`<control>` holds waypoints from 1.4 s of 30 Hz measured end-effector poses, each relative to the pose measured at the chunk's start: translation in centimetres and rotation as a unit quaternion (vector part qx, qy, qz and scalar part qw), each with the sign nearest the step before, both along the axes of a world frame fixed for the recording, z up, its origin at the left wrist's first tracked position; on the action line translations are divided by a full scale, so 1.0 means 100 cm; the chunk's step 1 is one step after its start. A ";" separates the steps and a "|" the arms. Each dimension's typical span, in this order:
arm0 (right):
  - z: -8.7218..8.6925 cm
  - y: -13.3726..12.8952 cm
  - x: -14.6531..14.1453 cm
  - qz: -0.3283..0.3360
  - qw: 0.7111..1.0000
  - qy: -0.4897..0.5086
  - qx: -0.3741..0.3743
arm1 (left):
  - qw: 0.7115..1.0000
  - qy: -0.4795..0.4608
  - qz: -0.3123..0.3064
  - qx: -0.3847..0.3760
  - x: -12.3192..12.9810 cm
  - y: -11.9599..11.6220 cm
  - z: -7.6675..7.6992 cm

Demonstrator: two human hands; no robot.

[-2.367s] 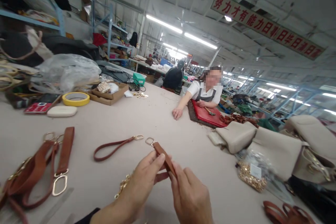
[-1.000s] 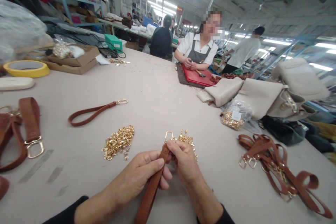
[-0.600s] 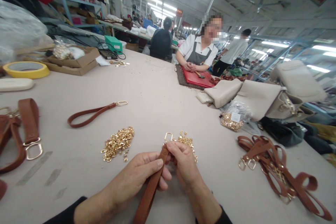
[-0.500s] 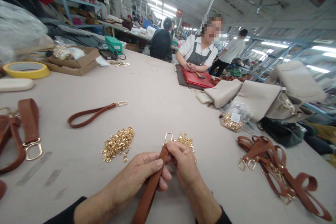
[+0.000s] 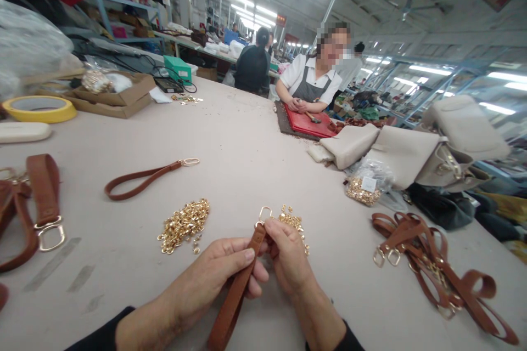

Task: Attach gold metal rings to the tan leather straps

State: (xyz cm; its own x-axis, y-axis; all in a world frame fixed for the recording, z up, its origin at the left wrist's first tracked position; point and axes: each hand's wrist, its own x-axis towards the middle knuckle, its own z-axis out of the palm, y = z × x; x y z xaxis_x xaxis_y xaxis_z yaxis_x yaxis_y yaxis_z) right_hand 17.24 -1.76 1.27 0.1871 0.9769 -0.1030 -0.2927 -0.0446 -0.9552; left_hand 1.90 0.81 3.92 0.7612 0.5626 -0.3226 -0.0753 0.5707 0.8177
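A brown leather strap with a gold clasp at its upper end is held over the table. My left hand is closed round the strap, thumb on top. The fingers of my right hand are pinched at the strap's end beside the clasp; its fingertips are partly hidden. One pile of small gold rivets lies left of my hands, and a second gold pile is just behind my right hand. Farther back on the left lies a looped brown strap with a gold clasp.
Brown straps are heaped at right, others at left. Yellow tape and a cardboard box lie back left. Beige bags and a bag of gold parts are at right. Across the table, a person leans by a red board.
My right fingertips have shifted very slightly at the strap's end, and the strap's lower part has moved a little. A person in the background has moved left, behind the person across the table.
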 end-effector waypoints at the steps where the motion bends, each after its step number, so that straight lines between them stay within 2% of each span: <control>1: 0.000 0.000 0.000 -0.001 1.000 0.001 0.005 | 1.000 0.004 0.001 0.001 0.000 0.000 0.001; 5: 0.002 0.001 0.003 0.003 1.000 0.030 0.008 | 1.000 0.006 0.006 -0.001 0.000 -0.001 0.004; 9: 0.004 0.002 0.005 0.019 0.994 0.105 0.002 | 0.995 -0.024 0.007 -0.098 -0.002 -0.004 0.004; 11: 0.004 0.002 0.006 0.028 0.992 0.123 0.002 | 0.993 -0.031 -0.010 -0.118 -0.003 -0.004 0.003; 14: 0.005 0.001 0.006 0.037 0.990 0.138 0.003 | 0.995 -0.044 -0.010 -0.084 -0.001 -0.005 0.001; 19: 0.007 0.000 0.006 0.023 0.984 0.176 -0.003 | 0.998 -0.013 0.059 -0.026 0.004 -0.007 -0.002; 24: 0.007 0.001 0.006 0.019 0.982 0.189 -0.011 | 0.998 0.003 0.067 0.002 0.006 -0.008 0.000; 42: 0.006 0.003 0.005 0.015 0.982 0.188 -0.017 | 0.998 0.010 0.068 0.004 0.006 -0.006 0.000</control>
State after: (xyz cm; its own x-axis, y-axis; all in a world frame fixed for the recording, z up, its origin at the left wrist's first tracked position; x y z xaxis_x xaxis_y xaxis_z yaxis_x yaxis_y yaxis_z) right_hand 17.75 -1.49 1.88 0.1005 0.9761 -0.1925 -0.6221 -0.0894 -0.7778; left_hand 2.50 0.17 3.88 0.6702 0.6638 -0.3320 -0.1350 0.5489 0.8249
